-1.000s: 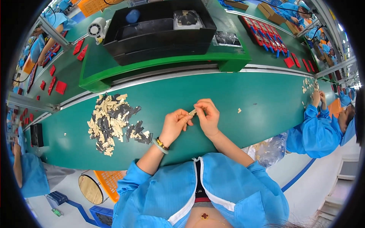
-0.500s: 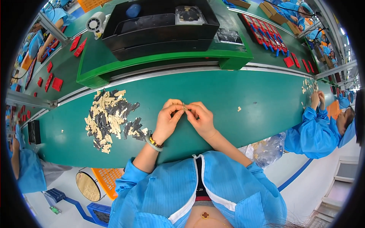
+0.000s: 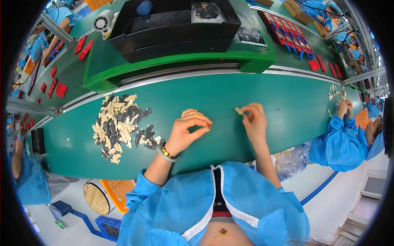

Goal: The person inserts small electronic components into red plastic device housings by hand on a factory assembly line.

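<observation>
My left hand (image 3: 189,128) is closed in a pinch over the middle of the green work surface (image 3: 205,92). A tiny brownish piece (image 3: 208,126) shows between its thumb and fingertips; its exact kind is too small to tell. To the right, my right hand (image 3: 256,119) pinches a small beige plastic piece (image 3: 239,110) between thumb and fingers. Left of both hands lies a loose heap of beige and dark grey plastic pieces (image 3: 117,123). A smaller cluster of such pieces (image 3: 147,137) sits near my left wrist, which wears a bracelet.
A black bin (image 3: 176,45) stands on a green raised shelf (image 3: 164,65) across the far side. Beyond it are red trays with blue-handled tools (image 3: 285,35). A co-worker in blue (image 3: 342,141) handles small pieces at the right. A clear plastic bag (image 3: 293,162) hangs near the front edge.
My hands have come apart from where they met. The right moved right and now pinches a beige piece; the lone beige piece there no longer shows on the surface. The left moved slightly.
</observation>
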`<state>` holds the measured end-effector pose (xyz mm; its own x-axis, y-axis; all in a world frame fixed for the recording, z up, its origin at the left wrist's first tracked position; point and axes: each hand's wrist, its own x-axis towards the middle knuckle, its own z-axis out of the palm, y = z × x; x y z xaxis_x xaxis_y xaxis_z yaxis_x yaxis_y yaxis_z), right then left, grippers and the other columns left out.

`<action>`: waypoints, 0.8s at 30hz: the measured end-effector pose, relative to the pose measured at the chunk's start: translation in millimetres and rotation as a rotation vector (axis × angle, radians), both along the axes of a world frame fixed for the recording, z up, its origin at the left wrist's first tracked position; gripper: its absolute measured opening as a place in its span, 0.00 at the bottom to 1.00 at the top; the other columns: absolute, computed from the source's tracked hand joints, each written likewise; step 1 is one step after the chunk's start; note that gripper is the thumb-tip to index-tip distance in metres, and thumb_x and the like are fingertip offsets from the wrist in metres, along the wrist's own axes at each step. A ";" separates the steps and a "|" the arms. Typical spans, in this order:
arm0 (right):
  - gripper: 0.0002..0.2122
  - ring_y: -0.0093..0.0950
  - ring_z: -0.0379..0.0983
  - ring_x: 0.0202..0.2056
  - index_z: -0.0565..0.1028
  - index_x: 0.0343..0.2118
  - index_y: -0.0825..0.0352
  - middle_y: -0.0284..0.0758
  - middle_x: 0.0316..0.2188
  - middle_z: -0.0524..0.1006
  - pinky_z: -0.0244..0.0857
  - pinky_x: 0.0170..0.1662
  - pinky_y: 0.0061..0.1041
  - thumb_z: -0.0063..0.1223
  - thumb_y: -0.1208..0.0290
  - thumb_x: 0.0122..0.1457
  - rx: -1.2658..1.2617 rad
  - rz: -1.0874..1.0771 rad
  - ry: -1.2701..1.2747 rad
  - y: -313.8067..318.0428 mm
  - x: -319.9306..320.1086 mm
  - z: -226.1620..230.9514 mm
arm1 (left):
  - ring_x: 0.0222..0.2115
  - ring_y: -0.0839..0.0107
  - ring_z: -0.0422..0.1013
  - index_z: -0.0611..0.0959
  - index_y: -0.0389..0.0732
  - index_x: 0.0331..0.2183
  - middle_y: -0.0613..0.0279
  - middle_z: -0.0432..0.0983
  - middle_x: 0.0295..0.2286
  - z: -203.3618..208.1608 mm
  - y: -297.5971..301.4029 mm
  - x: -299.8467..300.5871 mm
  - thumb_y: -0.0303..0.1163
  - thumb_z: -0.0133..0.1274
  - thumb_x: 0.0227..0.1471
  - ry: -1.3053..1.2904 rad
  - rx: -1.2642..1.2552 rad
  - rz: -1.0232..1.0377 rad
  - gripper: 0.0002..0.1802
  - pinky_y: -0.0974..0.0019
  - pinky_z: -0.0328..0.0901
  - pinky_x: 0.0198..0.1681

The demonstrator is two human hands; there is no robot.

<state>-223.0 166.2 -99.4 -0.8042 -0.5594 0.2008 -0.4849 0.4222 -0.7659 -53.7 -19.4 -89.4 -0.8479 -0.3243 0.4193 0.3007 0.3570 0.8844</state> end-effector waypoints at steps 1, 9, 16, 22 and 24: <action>0.08 0.16 0.68 0.27 0.76 0.33 0.66 0.31 0.32 0.74 0.64 0.29 0.15 0.59 0.81 0.50 0.041 -0.019 0.239 3.3 0.5 12.4 | 0.36 0.67 0.74 0.81 0.39 0.26 0.63 0.80 0.30 1.1 3.9 -1.4 0.24 0.61 0.43 -0.005 0.007 -0.004 0.04 0.57 0.60 0.51; 0.11 0.16 0.64 0.27 0.73 0.34 0.67 0.30 0.32 0.70 0.60 0.31 0.15 0.62 0.79 0.48 -0.151 0.525 -0.403 -27.0 26.7 33.6 | 0.29 0.64 0.72 0.80 0.39 0.24 0.61 0.76 0.25 0.1 11.2 -2.8 0.26 0.62 0.39 0.090 -0.301 0.231 0.07 0.60 0.64 0.43; 0.10 0.16 0.63 0.23 0.73 0.28 0.66 0.28 0.27 0.72 0.58 0.26 0.16 0.66 0.76 0.46 -0.122 0.735 -0.429 -37.4 33.3 46.0 | 0.29 0.64 0.72 0.79 0.40 0.24 0.62 0.75 0.24 1.8 12.3 -1.0 0.26 0.63 0.39 0.226 -0.429 0.223 0.07 0.60 0.64 0.37; 0.12 0.15 0.63 0.22 0.71 0.26 0.66 0.28 0.26 0.71 0.56 0.24 0.16 0.68 0.75 0.44 -0.118 0.748 -0.500 -40.3 30.7 43.7 | 0.27 0.64 0.71 0.79 0.39 0.24 0.63 0.76 0.24 1.0 11.7 1.7 0.27 0.64 0.37 0.279 -0.464 0.251 0.09 0.61 0.64 0.34; 0.12 0.16 0.63 0.22 0.71 0.25 0.66 0.27 0.25 0.71 0.56 0.24 0.17 0.68 0.74 0.44 -0.066 0.755 -0.440 -39.8 30.0 47.4 | 0.27 0.63 0.72 0.78 0.39 0.24 0.63 0.77 0.25 2.0 12.2 2.0 0.24 0.65 0.35 0.288 -0.463 0.235 0.11 0.60 0.65 0.34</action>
